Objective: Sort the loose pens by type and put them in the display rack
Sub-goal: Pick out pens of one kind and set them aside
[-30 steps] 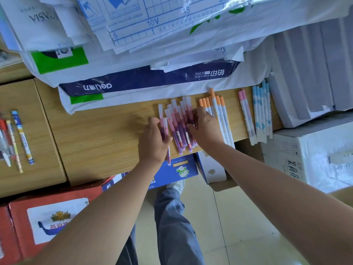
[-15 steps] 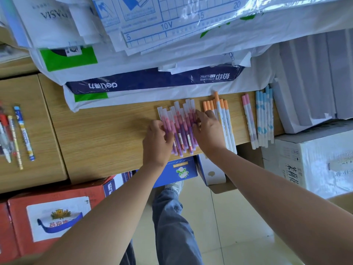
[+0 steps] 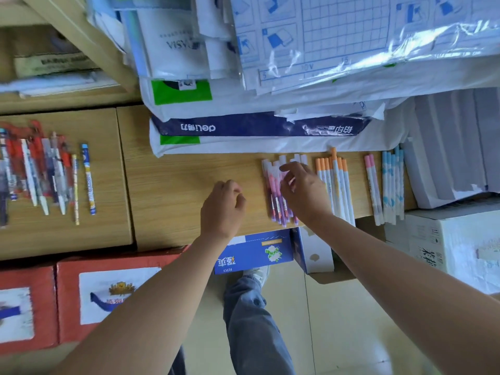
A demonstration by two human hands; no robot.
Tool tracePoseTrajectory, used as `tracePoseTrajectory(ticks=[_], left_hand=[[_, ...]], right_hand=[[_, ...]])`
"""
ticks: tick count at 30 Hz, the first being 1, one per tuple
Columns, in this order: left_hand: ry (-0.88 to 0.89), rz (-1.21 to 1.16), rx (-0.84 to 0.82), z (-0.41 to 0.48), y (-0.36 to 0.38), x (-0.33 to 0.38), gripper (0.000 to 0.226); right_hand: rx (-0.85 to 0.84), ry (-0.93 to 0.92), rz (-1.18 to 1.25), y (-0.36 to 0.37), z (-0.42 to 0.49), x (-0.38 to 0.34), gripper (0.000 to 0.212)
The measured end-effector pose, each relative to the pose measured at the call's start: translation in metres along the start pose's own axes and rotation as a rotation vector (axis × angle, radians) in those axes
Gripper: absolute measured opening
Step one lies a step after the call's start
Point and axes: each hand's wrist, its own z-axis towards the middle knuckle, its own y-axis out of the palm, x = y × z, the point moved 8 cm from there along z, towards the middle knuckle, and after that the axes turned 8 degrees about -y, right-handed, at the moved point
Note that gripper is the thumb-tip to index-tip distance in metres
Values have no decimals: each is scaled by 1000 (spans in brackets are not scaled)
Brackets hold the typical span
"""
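Left grip (image 3: 223,205) loosely curled, empty, over bare table (image 3: 176,198); right grip (image 3: 303,192) spread flat on purple pens (image 3: 273,197) reaching front edge.

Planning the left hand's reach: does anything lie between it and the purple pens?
Nothing visible: only bare desktop separates the left hand from the purple pens. The right hand covers that group's right side.

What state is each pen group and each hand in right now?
purple pens, flat in a row, under right hand.
orange-capped pens, flat in a row, one sticking out.
pink-capped pens, two flat side by side.
blue-capped pens, flat in a row.
mixed pens, lying loose, far left.
left hand, loosely curled, holding nothing.
right hand, fingers resting on purple pens.
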Motion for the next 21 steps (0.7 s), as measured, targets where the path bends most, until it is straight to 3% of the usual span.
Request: tracePoseTrajectory(ticks=[8,13,17,21], left_hand=[[12,-54,173,-15,-116,-105,11],[25,112,293,-21,-199,-211,12],[-138,277,174,-20,-234,-312,33],[-180,259,3,-19,-245,-382,44]], right_hand=[[-108,-169,147,73,6,-148,20],[-153,-203,208,155,8,-256,24],[-314,-218,132,231,8,-325,36],[-410,-280,39,284,2,-376,39]])
